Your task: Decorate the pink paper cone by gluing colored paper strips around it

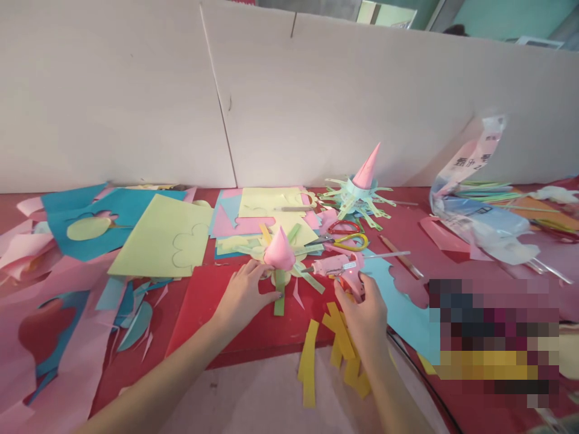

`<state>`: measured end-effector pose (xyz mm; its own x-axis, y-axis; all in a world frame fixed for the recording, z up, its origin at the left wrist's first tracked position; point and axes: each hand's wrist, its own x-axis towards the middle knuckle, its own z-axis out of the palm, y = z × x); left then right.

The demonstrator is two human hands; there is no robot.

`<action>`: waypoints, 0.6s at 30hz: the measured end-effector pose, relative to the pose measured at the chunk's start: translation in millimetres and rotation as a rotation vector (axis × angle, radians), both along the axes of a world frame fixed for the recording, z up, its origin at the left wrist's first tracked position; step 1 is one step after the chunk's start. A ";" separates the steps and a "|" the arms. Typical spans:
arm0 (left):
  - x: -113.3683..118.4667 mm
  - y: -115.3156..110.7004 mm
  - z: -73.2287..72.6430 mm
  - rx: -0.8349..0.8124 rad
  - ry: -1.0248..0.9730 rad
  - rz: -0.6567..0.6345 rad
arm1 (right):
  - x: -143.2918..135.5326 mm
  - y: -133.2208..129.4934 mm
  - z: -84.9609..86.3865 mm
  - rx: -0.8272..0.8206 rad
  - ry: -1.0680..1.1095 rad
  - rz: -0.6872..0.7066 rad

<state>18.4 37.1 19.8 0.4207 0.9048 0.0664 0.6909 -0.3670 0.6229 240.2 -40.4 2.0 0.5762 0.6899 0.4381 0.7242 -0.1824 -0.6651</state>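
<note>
Your left hand point(246, 293), thumb and fingers apart, is at the left base of the upright, pointed pink paper cone point(279, 250); whether it grips cannot be told. Right beside those fingers, the cone rises smooth-sided from flat, narrow yellow and green paper strips point(280, 306) spread like rays, while your right hand point(367, 306) is wrapped around the pink plastic glue gun point(335, 265), nozzle towards the strips.

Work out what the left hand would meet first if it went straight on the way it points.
Probably the nearer cone; the left hand points toward it, though depth leaves contact unclear.
</note>
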 end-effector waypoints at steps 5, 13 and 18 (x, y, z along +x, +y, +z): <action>2.7 -4.2 -2.4 -0.001 -0.054 -0.020 | 0.1 0.4 -3.3 -0.012 -0.035 -0.012; 2.0 -18.7 -2.5 0.079 -0.048 -0.101 | -0.8 -0.3 -4.3 -0.029 -0.119 0.007; -1.3 -18.2 -3.6 0.148 -0.048 -0.156 | -11.7 0.8 -2.3 -0.021 -0.179 0.083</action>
